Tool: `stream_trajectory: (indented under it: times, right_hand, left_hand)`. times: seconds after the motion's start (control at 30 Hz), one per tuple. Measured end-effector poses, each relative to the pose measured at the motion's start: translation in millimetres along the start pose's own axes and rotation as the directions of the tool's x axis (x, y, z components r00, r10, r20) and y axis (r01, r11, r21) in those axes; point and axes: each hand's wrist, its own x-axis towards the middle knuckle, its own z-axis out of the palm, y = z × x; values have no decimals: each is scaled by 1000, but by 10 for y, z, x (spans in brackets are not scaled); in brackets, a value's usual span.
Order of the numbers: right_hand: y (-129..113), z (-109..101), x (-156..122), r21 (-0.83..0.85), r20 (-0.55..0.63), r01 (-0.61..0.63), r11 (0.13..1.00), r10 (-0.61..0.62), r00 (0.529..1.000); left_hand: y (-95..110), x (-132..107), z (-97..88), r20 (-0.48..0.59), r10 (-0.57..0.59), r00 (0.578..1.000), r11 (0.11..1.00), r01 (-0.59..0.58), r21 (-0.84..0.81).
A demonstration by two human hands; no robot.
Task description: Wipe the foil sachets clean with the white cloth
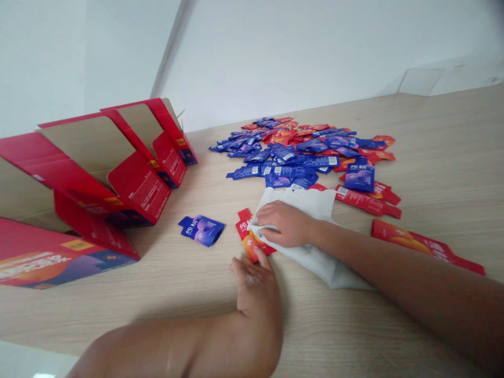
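My right hand is closed on a white cloth and presses it down over a red-orange sachet lying on the wooden table. Just below it, my left hand rests on the table, its fingertips pinning the sachet's near edge. A lone blue sachet lies to the left of both hands.
A big heap of blue and red sachets spreads behind my hands. More red sachets lie to the right. Several open red cardboard boxes stand at the left. A white wall runs behind the table.
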Motion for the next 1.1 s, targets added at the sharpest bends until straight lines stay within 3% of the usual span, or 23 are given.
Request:
stream_trajectory:
  times: [0.13, 0.4, 0.57, 0.7, 0.9, 1.1]
  right_hand:
    - [-38, 0, 6, 6, 3, 35, 999, -35, 999]
    - [20, 13, 11, -8, -22, -23, 1000, 23, 1000]
    - [-18, 13, 8, -39, -2, 11, 999, -11, 1000]
    - [-39, 18, 9, -11, -5, 31, 999, -32, 999]
    - [17, 19, 13, -16, -11, -10, 1000, 10, 1000]
    - [-43, 4, 4, -24, -8, 42, 999, -43, 999]
  left_hand:
    - [18, -4, -6, 11, -6, 1000, 996, 5, 86]
    - [51, -7, 19, 13, -26, 1000, 999, 25, 41]
    - [4, -13, 29, -9, 12, 1000, 999, -12, 30]
    - [21, -2, 29, 27, 33, 999, 997, -35, 67]
    - [142, 36, 39, 146, -78, 986, 990, 59, 131]
    - [10, 15, -10, 45, 29, 999, 991, -35, 130]
